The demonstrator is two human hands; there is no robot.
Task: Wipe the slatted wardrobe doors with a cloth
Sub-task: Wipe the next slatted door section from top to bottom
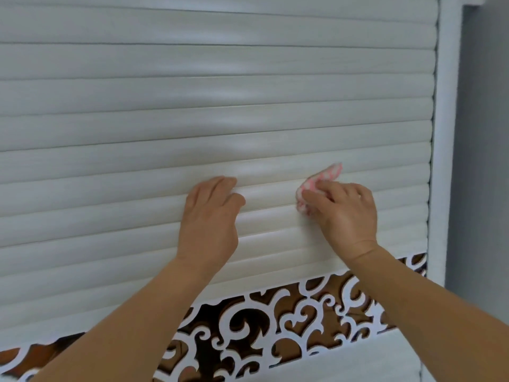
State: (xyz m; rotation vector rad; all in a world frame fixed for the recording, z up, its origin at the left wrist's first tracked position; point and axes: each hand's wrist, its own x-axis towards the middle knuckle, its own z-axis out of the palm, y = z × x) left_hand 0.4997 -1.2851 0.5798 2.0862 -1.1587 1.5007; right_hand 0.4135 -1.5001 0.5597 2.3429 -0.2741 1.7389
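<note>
A person's right hand (348, 209) presses a bunched pink-and-white cloth (316, 186) against a white slatted wardrobe door (192, 106), fingers curled around the wad so that only its upper tip and left edge show beyond the knuckles. The left hand (210, 216) lies just beside it on the same band of slats, holding nothing, its fingers bent at the tips and resting on the ridge of a slat, thumb pointing toward the cloth. The two hands are near each other but apart, both low on the slatted section. The slats run horizontally, rounded and pale, with a faint sheen across the middle. Below them a strip of white scrollwork (303, 312) over a brown mirrored backing crosses the door at a slant. A white frame post (446, 133) bounds the door on the right, with a grey wall (484, 161) beyond it.
</note>
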